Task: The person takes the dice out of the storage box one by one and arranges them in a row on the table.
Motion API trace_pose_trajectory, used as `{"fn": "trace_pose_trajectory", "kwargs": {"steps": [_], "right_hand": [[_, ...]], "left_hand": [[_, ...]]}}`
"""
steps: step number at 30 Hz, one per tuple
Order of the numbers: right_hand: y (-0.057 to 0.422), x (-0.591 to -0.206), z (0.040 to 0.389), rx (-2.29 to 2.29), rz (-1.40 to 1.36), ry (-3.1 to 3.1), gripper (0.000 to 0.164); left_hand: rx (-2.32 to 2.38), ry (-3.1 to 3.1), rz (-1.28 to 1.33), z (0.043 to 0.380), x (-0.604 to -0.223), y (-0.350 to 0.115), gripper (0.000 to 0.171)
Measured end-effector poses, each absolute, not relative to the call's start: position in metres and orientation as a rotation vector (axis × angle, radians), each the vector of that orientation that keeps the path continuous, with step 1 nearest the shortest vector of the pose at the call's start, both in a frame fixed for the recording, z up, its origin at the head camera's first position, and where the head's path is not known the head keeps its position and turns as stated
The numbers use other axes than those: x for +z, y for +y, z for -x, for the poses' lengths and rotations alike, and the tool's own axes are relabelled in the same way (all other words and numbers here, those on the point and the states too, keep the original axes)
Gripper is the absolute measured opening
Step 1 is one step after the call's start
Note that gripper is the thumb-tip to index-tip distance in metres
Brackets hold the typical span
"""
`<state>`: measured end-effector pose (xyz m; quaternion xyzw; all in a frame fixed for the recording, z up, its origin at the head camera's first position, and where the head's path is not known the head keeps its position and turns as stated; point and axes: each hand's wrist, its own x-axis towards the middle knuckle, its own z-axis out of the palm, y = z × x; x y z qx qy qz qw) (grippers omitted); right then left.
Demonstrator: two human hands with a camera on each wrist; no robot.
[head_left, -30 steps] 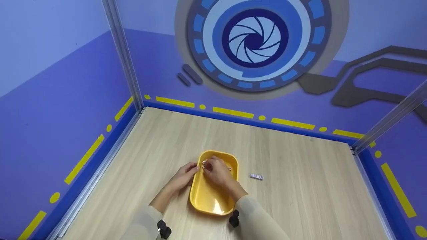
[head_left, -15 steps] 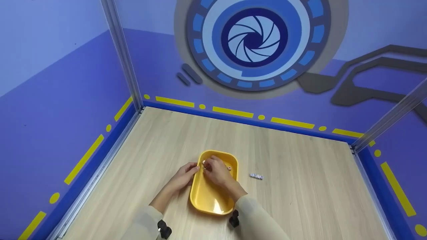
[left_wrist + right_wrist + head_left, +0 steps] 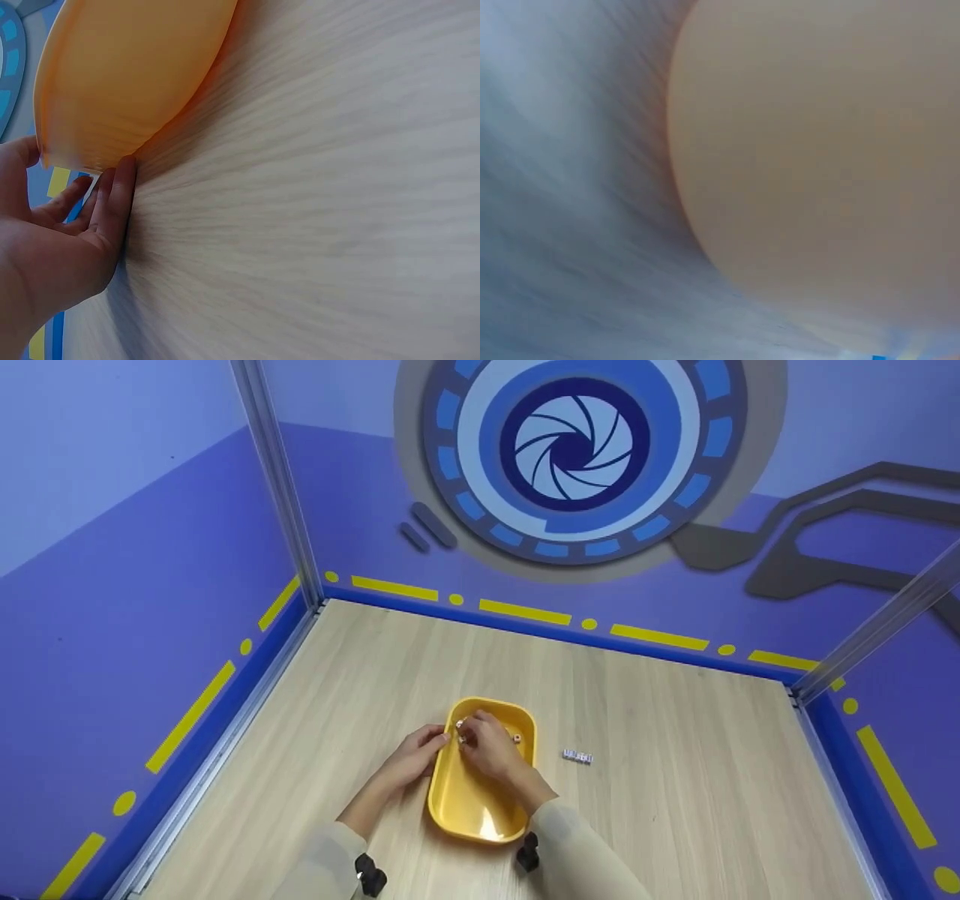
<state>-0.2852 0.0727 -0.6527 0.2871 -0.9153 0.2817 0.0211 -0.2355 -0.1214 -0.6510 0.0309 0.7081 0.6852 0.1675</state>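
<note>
Yellow tray: on the tabletop [image 3: 637,712], between the person's hands; yellow tray [image 3: 472,806] long and shallow, rounded corners.
Left hand: left hand [image 3: 409,757] at the tray's left side, fingers extended, touching the outer wall, thumb at the rim.
Right hand: right hand [image 3: 489,748] inside the tray toward its far end, fingers bent downward; cannot tell whether they pinch a piece.
Small pieces: small pieces [image 3: 517,739], whitish, in the far part of the tray, some by the right fingertips, one near the right wall; markings too small to read.
Row: short row of whitish-purple pieces [image 3: 577,757] on the tabletop, right of the tray, apart from it.
Head view only: tray interior, pieces, row, black wrist devices [image 3: 370,876].
Left wrist view only: fingertips low on the tray's outer wall, near the tabletop.
Right wrist view: blurred tray exterior; right hand's grasp doesn't show.
</note>
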Motion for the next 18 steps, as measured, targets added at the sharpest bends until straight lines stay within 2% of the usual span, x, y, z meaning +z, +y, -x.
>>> {"fn": "trace_pose_trajectory", "kwargs": {"steps": [6, 11, 18], "right_hand": [[0.075, -0.653, 0.285, 0.834, -0.924, -2.816, 0.011], [0.077, -0.65, 0.286, 1.005, -0.864, -2.796, 0.013], [0.085, -0.626, 0.286, 1.193, -0.869, -2.778, 0.014]], "left_hand": [[1.956, 2.009, -0.084, 0.236, -0.652, -0.12, 0.05], [1.971, 1.97, -0.116, 0.235, -0.652, -0.12, 0.049], [1.988, 1.972, -0.087, 0.233, -0.651, -0.12, 0.049]]}}
